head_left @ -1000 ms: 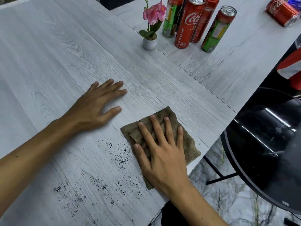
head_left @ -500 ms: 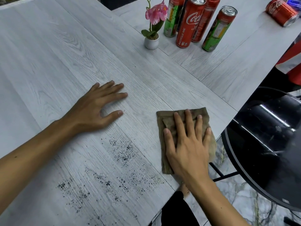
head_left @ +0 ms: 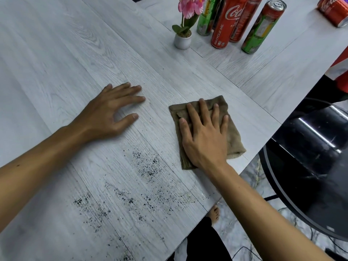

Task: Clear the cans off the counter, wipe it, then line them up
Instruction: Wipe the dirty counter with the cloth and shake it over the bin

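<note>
Right hand (head_left: 205,136) is flat on a brown cloth (head_left: 235,142), fingers straight and spread, pressing down rather than gripping it. My guess is that's so the whole pad of cloth drags evenly over the surface. The cloth sits close to the right edge of the bench (head_left: 56,53). It looks folded, with its longer side running away from the person, the same way the fingers point.

Left hand (head_left: 111,113) is off to the side, palm down on bare bench, fingers loose and holding nothing. It looks like plain bracing while the other arm wipes.

Nearer the person than both hands there's a scatter of black specks (head_left: 148,166) across the boards, so I'd say the wiping is far from finished, and that patch is the obvious next target.

Now the cans. Four cans (head_left: 222,25) stand upright in a tight bunch at the far side, just past a seam in the top and right beside a little flower pot (head_left: 182,39). Their long axes are vertical, tops up, and the lean is probably just the wide lens. A fifth can (head_left: 334,11) lies on its side at the far right corner, well apart from the others, with its long axis roughly level. Parked back there they're out of the cloth's way. They're not lined up yet.
</note>
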Demonstrator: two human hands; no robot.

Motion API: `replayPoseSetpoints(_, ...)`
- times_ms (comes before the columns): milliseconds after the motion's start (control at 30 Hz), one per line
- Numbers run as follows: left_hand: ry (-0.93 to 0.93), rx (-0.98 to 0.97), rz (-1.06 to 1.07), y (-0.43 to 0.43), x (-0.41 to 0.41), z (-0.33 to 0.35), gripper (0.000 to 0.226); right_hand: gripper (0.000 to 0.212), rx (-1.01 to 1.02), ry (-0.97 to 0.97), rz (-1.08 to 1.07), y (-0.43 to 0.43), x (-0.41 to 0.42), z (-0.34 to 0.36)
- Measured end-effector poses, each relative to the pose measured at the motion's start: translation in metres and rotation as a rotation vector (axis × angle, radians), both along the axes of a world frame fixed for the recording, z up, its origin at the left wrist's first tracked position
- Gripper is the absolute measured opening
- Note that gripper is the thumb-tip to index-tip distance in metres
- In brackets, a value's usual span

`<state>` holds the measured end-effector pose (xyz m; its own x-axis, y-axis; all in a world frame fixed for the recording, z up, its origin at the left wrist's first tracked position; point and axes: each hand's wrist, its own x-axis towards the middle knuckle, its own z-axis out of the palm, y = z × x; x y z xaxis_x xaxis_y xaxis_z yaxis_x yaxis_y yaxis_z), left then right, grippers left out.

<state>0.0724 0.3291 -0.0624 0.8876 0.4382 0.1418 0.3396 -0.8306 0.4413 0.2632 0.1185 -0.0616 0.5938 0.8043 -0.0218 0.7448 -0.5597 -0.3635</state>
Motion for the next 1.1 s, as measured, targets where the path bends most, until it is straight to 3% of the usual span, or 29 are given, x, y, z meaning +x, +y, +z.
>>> replayPoseSetpoints(367,0.005,-0.062,0.028,-0.005,-0.013,0.001,0.05,0.06,0.019,0.033,0.242,0.013,-0.057,0.005)
replayPoseSetpoints(733,0.003,-0.066,0.022,-0.016,-0.017,0.001,0.049,0.055,0.018,0.028,0.476,-0.035,-0.106,0.002)
replayPoseSetpoints(1100,0.049,-0.048,0.023,-0.026,-0.021,0.003,0.051,0.049,0.01,0.02,0.405,-0.094,-0.109,0.002)
